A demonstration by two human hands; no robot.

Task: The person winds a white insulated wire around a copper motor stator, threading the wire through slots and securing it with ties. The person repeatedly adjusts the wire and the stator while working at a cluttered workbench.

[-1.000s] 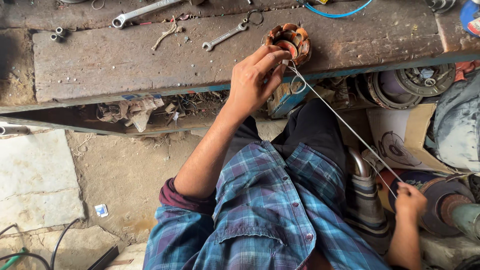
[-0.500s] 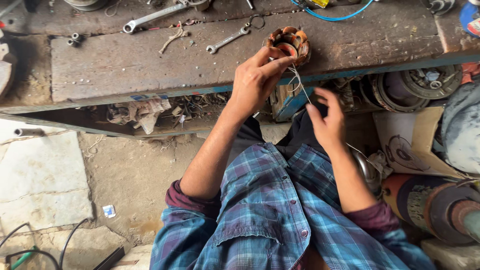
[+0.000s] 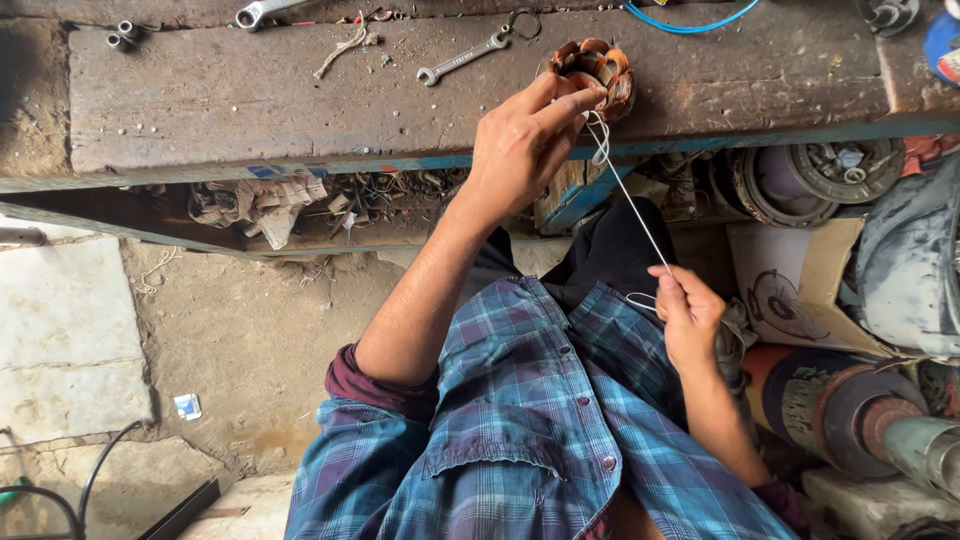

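A round copper-wound motor stator (image 3: 597,68) sits on the wooden workbench (image 3: 250,100) near its front edge. My left hand (image 3: 522,140) rests against the stator, fingers pinching a white string (image 3: 632,200) where it loops at the winding. The string runs taut down and to the right to my right hand (image 3: 686,315), which grips its lower end near my lap.
An open-end spanner (image 3: 462,58), a bigger wrench (image 3: 262,12), two small sockets (image 3: 118,35) and a blue cable (image 3: 690,22) lie on the bench. Rags and scrap fill the shelf below. Motor parts, a cardboard box (image 3: 790,285) and a cylinder (image 3: 850,400) crowd the right.
My right hand first moved up to the stator beside the left hand, then pulled back down and right, drawing the string taut again. The left hand stayed at the stator.
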